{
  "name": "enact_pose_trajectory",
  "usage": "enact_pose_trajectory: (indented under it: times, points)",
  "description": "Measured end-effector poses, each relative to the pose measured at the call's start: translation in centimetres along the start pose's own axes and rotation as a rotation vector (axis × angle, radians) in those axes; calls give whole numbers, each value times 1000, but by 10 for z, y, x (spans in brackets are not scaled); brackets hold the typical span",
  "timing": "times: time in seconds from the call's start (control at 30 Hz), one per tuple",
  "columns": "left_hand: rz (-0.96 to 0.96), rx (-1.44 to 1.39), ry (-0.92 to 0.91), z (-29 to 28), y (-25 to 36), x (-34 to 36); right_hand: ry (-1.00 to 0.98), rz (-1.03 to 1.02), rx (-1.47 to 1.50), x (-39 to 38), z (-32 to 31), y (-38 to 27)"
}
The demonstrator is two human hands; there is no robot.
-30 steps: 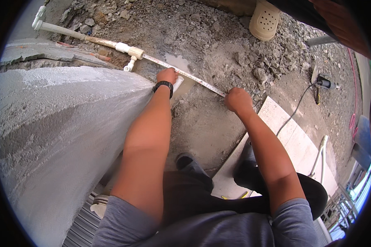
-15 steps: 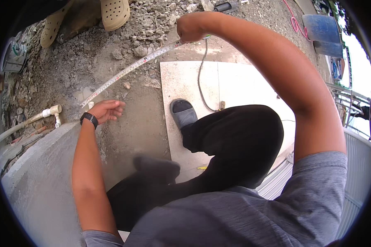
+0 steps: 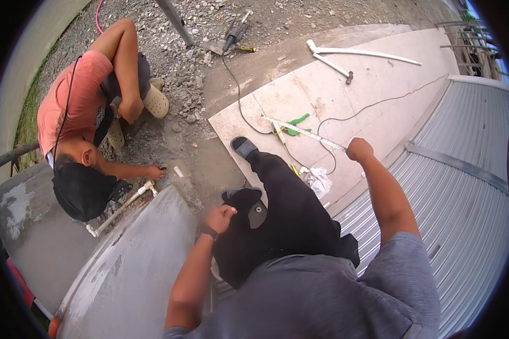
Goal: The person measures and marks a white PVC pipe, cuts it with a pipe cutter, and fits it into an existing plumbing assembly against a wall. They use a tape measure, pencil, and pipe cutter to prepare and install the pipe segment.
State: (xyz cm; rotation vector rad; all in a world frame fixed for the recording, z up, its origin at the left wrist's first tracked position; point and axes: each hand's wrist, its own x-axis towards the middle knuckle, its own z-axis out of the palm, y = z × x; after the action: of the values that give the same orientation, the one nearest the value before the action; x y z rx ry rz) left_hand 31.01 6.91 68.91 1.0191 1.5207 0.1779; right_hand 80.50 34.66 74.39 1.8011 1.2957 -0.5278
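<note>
My right hand (image 3: 359, 150) is closed around a tape measure. Its white blade (image 3: 311, 133) stretches out over the pale tiles, crossing a green-handled tool (image 3: 298, 125) that lies there. My left hand (image 3: 219, 219), with a dark watch at the wrist, hangs over my bent leg with curled fingers and nothing showing in them. At the left a co-worker (image 3: 76, 107) in a salmon shirt and black cap squats. That person's hand (image 3: 154, 172) reaches low, a small greenish thing in it, near a short white pipe stub (image 3: 178, 171) in the ground.
A pale pipe with an elbow (image 3: 124, 209) runs beside the low concrete wall (image 3: 136, 248). White pipes (image 3: 373, 53) and a hammer (image 3: 349, 78) lie on the tiles (image 3: 300, 90). A power tool (image 3: 233, 38) and a screwdriver (image 3: 247, 49) rest on dirt; cords cross the tiles.
My view has swung, bringing the co-worker's whole body into sight. The tape has left the rubble by the pipe and lies over the tiles with my right hand. My left hand has drawn back.
</note>
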Motion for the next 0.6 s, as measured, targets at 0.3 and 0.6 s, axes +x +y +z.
enact_pose_trajectory:
  times: [0.3, 0.6]
  points:
    - [403, -32, 207, -125, 372, -196, -405, 59, 239, -179, 216, 226]
    - [1457, 423, 233, -122, 712, -234, -297, 363, 1047, -130, 168, 273]
